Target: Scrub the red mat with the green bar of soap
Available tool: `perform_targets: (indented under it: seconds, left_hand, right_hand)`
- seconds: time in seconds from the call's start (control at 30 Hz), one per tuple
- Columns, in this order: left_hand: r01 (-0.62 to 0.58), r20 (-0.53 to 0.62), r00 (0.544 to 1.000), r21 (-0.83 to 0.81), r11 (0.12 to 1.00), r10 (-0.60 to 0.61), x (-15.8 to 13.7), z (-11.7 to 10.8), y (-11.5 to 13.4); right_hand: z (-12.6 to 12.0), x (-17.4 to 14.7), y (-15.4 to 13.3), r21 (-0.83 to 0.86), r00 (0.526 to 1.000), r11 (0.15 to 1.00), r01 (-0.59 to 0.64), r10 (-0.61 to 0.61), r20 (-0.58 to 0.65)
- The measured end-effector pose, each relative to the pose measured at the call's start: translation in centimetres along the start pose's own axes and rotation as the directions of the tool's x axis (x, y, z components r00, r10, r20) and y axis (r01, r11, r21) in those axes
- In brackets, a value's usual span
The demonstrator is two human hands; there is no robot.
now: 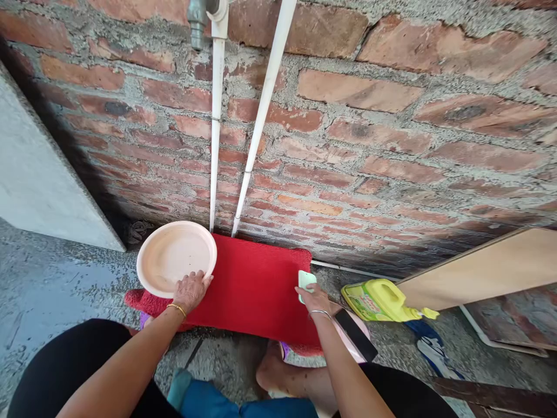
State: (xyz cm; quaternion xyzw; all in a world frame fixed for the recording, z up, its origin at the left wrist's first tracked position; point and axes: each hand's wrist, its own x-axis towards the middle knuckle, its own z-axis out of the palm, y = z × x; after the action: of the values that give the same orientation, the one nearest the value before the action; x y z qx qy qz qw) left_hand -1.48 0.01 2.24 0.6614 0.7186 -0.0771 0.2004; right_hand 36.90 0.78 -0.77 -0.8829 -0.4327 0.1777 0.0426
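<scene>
My left hand [191, 290], with a gold bangle at its wrist, is closed over the near rim of a pale pink basin [176, 258]. The basin's inside looks bare, and it rests on the left end of a red cloth [261, 284]. Smooth in the middle, the cloth is fluffy at its ends and lies spread on a low support that I cannot see. Over its right edge, my right hand [315, 299] grips a pale green rounded flat piece [307, 279], possibly a brush or soap case. A silver bangle circles that wrist.
A yellow detergent jug [378, 299] lies on its side at right, near a leaning board [483, 267]. A dark phone-like slab [355, 335] rests on a pink round object [368, 331]. White pipes [265, 104] run down the brick wall [365, 128]. Wet floor [56, 296] shows at left.
</scene>
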Motion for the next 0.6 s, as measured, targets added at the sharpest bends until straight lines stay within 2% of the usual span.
perform_targets:
  seconds: [0.07, 0.13, 0.23, 0.33, 0.4, 0.5, 0.6]
  left_hand:
    - [0.010, 0.003, 1.000, -0.007, 1.000, -0.010, 0.0, 0.0, 0.1]
    - [0.014, 0.002, 1.000, -0.011, 1.000, -0.014, 0.1, 0.0, 0.1]
    - [0.009, -0.004, 1.000, -0.009, 1.000, -0.009, 0.2, 0.1, 0.0]
    - [0.002, -0.008, 1.000, -0.002, 1.000, -0.002, 0.4, 0.2, -0.1]
    - [0.001, -0.011, 1.000, 0.001, 1.000, -0.001, 0.5, 0.3, -0.2]
    - [-0.004, -0.014, 1.000, 0.013, 1.000, 0.004, 0.6, 0.6, -0.3]
    - [-0.011, -0.029, 0.999, 0.031, 0.999, 0.012, 0.6, 0.8, -0.3]
  right_hand:
    - [1.3, -0.9, -4.3, 0.010, 0.997, 0.999, 0.051, -0.052, 0.065]
    - [3.0, -2.1, -9.1, 0.030, 0.979, 0.987, 0.160, -0.162, 0.120]
    - [5.6, -4.2, -15.8, 0.042, 0.932, 0.948, 0.315, -0.318, 0.173]
    - [7.7, -6.0, -20.6, 0.040, 0.878, 0.901, 0.432, -0.430, 0.211]
    - [8.5, -6.6, -22.3, 0.031, 0.832, 0.863, 0.504, -0.496, 0.248]
    - [8.8, -6.4, -22.6, -0.002, 0.783, 0.814, 0.580, -0.557, 0.276]
    - [8.0, -4.4, -20.3, -0.043, 0.815, 0.836, 0.548, -0.521, 0.254]
